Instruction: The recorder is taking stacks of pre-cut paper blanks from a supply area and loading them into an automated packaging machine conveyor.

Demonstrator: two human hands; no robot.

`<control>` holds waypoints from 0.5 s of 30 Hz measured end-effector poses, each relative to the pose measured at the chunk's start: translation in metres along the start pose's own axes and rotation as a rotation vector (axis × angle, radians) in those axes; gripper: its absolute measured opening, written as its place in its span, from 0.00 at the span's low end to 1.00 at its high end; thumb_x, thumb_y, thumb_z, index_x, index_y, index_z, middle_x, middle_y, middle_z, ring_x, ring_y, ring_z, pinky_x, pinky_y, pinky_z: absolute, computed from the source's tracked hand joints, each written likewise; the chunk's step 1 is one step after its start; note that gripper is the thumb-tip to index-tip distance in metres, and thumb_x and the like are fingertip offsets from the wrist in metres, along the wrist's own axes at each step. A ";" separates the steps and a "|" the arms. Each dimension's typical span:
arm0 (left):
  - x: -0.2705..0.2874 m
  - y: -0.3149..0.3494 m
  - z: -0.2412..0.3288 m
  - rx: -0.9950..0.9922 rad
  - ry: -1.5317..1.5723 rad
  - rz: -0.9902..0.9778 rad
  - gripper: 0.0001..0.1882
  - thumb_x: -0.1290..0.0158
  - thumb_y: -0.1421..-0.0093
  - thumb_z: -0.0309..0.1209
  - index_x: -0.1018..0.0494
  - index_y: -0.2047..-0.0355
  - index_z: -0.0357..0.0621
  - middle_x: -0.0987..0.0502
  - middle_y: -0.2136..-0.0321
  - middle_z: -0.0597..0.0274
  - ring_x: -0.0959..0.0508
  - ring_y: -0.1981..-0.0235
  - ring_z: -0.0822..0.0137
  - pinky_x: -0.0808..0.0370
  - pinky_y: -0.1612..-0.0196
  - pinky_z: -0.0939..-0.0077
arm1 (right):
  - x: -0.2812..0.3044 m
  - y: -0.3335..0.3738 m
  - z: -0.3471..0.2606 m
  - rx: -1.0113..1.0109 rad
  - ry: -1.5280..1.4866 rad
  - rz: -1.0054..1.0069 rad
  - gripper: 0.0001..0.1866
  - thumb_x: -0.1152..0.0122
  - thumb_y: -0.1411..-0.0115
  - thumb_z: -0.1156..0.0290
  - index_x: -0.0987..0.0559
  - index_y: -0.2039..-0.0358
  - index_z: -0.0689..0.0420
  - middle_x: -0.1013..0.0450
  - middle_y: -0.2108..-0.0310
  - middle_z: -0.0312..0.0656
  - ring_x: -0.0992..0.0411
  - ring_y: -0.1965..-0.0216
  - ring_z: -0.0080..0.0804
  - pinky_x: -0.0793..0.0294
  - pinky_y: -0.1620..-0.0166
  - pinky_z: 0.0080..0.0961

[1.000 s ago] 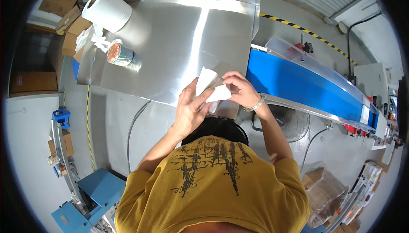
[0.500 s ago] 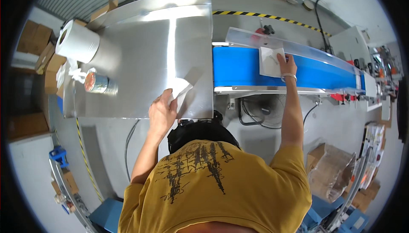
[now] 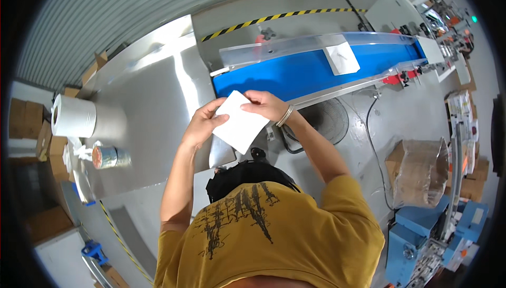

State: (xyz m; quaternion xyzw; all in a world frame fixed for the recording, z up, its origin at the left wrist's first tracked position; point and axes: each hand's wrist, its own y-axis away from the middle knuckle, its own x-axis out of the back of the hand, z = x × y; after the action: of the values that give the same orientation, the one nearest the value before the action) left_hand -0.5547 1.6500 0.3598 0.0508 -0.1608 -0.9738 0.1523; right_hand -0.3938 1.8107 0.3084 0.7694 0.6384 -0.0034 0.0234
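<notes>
In front of me, over the gap between the steel table (image 3: 145, 111) and the blue conveyor belt (image 3: 271, 80), I hold a flat white square sheet (image 3: 242, 131). My left hand (image 3: 204, 123) pinches its left side, thumb on top. At its upper right edge my right hand (image 3: 266, 106), with light bands round the wrist, also grips it between thumb and fingers. Another white square piece (image 3: 341, 60) with a faint grey mark lies farther right on the belt, partly overlapping the clear side guard (image 3: 245, 56). No hand touches that piece.
A big white roll (image 3: 76, 118) and a smaller cylinder with an orange end (image 3: 108, 157) lie on the table's left part. Below the conveyor stands a fan (image 3: 324, 124). A plastic-wrapped carton (image 3: 421, 174) and blue equipment (image 3: 411, 240) are at the right.
My right hand has let go of the piece on the belt and come back left to the sheet in my left hand. That piece now lies farther along to the right. The view has turned.
</notes>
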 end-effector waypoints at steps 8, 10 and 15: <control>-0.026 -0.022 -0.020 0.122 0.012 0.018 0.26 0.46 0.43 0.21 0.37 0.44 0.37 0.24 0.61 0.54 0.25 0.65 0.71 0.28 0.64 0.80 | 0.162 0.045 0.052 -0.213 0.663 1.024 0.18 0.45 0.39 0.55 0.22 0.62 0.58 0.25 0.73 0.45 0.26 0.71 0.36 0.27 0.65 0.28; -0.026 -0.022 -0.040 0.101 -0.008 0.000 0.23 0.45 0.43 0.21 0.35 0.46 0.36 0.23 0.64 0.57 0.25 0.68 0.73 0.29 0.67 0.80 | 0.207 0.067 0.053 -0.230 0.896 1.104 0.19 0.43 0.41 0.55 0.24 0.56 0.56 0.25 0.65 0.52 0.27 0.64 0.48 0.27 0.59 0.34; -0.025 -0.010 -0.067 0.096 -0.232 0.031 0.19 0.45 0.43 0.23 0.32 0.50 0.37 0.23 0.71 0.63 0.27 0.73 0.77 0.31 0.70 0.82 | 0.174 0.113 0.017 -0.303 1.352 1.507 0.26 0.38 0.47 0.61 0.31 0.48 0.55 0.29 0.55 0.50 0.31 0.56 0.49 0.30 0.54 0.39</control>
State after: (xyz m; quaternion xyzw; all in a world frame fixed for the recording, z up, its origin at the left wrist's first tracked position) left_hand -0.5242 1.6467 0.2948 -0.0574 -0.2244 -0.9619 0.1452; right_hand -0.2498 1.9601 0.2893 0.8005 -0.1381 0.5275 -0.2487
